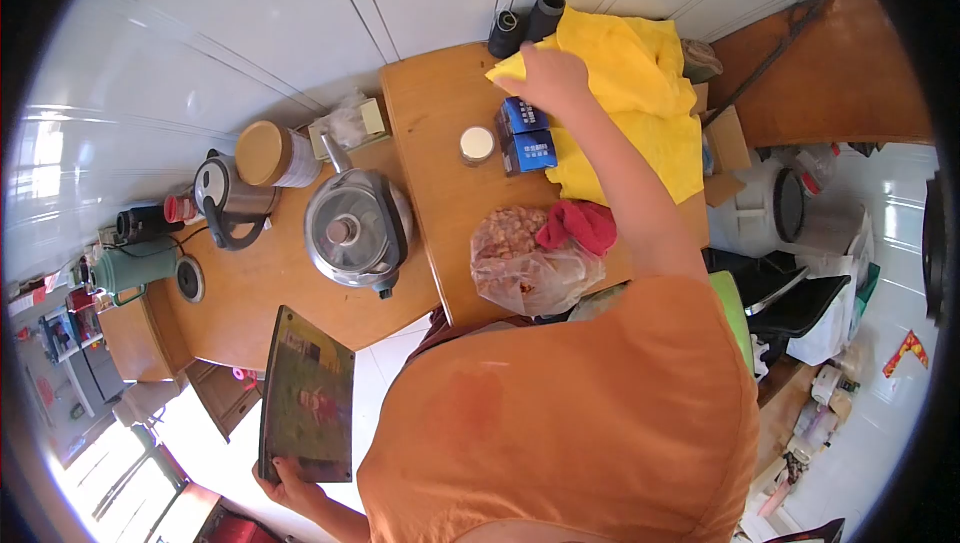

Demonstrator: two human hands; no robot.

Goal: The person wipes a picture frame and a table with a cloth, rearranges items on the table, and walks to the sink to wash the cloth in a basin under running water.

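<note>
My left hand (290, 488) grips the lower edge of a framed picture (310, 398), which is held tilted beside my body at the lower left. My right arm reaches far across the table. At its end, my right hand (555, 78) is closed at the corner of a yellow cloth (640, 83); its fingertips are partly blurred. Just below that hand stand blue boxes (530, 151), with a round white-topped jar (477, 145) to their left. Nearer to me lie a clear plastic bag of reddish-brown pieces (510, 248) and a red cloth (580, 227).
A glass-lidded electric pot (350, 228), a metal kettle (225, 188) and a jar with a tan lid (270, 153) stand on the left table. Two dark spools (507, 33) are by the wall. A white bucket (760, 208) and a black chair (800, 303) are at the right.
</note>
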